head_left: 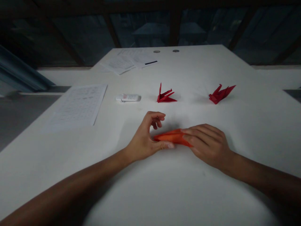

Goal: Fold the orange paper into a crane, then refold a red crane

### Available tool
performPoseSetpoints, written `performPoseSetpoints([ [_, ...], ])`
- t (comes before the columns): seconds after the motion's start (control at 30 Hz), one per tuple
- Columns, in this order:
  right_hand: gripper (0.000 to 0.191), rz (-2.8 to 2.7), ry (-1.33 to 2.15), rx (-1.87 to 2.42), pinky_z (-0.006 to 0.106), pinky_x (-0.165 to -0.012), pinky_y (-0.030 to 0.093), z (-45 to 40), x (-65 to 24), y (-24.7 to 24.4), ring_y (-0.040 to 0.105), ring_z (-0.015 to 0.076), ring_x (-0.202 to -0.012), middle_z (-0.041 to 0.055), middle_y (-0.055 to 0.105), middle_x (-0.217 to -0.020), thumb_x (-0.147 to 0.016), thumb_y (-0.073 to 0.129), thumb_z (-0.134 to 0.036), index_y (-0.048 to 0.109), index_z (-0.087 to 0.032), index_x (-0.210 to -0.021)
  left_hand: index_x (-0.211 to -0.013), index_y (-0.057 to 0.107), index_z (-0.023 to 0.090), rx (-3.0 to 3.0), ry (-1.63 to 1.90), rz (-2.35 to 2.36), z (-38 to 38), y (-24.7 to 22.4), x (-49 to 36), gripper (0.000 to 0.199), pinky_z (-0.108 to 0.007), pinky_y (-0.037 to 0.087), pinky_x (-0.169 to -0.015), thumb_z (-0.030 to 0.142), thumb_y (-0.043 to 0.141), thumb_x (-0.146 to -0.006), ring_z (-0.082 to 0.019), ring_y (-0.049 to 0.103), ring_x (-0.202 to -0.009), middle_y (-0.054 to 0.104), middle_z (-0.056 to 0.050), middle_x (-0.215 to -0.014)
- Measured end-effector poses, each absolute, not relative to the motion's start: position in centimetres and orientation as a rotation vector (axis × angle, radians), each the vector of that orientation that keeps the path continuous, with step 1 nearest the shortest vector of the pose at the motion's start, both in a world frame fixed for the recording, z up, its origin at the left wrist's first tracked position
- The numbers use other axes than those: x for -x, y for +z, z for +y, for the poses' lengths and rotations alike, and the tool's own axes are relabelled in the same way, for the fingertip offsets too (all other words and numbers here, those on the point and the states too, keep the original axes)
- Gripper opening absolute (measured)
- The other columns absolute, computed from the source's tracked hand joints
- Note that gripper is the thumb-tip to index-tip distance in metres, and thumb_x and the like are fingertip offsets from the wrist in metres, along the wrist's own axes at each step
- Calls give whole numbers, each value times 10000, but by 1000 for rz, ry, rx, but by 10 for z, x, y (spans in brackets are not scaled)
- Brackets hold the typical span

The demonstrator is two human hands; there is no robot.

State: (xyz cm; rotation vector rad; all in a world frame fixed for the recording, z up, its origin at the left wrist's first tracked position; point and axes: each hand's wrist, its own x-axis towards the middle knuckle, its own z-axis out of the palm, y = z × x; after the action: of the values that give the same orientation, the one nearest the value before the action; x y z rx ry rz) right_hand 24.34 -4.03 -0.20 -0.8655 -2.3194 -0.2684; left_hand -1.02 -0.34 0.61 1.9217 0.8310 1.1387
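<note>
A folded piece of orange paper lies low over the white table, its narrow end pointing left. My right hand grips its right end, fingers on top of it. Around the narrow end is my left hand, with thumb and fingers apart; the thumb lies along the near edge of the paper and the curled fingers are raised beyond it. Two red folded paper figures stand farther back, one ahead of my hands and another to the right.
Behind my left hand lies a white labelled object. A written sheet is at the left. More papers, a black strip and two small round discs are at the back of the table.
</note>
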Motion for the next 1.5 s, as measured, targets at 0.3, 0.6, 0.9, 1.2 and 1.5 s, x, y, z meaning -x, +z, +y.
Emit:
performPoseSetpoints([
  [0.3, 183, -2527, -31, 980, 478, -915, 559, -53, -234, -6, 706, 302, -1069, 119, 766, -1163, -949, 607, -192, 727, -174, -1086, -1049, 697, 223, -2622, 604, 660, -11, 4, 10, 199, -392, 428, -903, 393, 663, -953, -232, 605, -1001, 723, -75, -1070],
  [0.6, 114, -2370, 231, 1030, 448, -925, 523, -51, -235, -8, 694, 248, -1011, 57, 772, -1073, -961, 616, -174, 679, -221, -1044, -981, 681, 203, -2601, 487, 803, -16, 5, 4, 214, -366, 398, -872, 356, 540, -1031, -216, 584, -989, 706, -50, -1029],
  [0.9, 354, -2205, 351, 1352, 529, -961, 456, -39, -234, -14, 612, 310, -1117, 85, 702, -1189, -876, 722, -257, 602, -245, -1209, -1266, 553, 182, -2499, 540, 1062, -15, 1, -5, 368, -454, 433, -978, 281, 657, -927, -291, 524, -1145, 614, -117, -1276],
  [1.2, 371, -2230, 352, 1339, 491, -911, 435, -40, -234, -12, 601, 299, -1089, 70, 710, -1145, -906, 709, -287, 624, -277, -1267, -1332, 557, 228, -2503, 522, 996, -14, 0, -3, 386, -449, 435, -952, 305, 639, -963, -278, 549, -1107, 667, -85, -1214],
  [1.5, 109, -2367, 123, 1092, 492, -946, 422, -45, -233, -10, 638, 259, -988, 37, 766, -1014, -961, 624, -196, 718, -246, -981, -1149, 658, 203, -2532, 574, 1003, -15, 0, 0, 226, -441, 443, -975, 289, 661, -940, -281, 538, -1153, 660, -91, -1251],
])
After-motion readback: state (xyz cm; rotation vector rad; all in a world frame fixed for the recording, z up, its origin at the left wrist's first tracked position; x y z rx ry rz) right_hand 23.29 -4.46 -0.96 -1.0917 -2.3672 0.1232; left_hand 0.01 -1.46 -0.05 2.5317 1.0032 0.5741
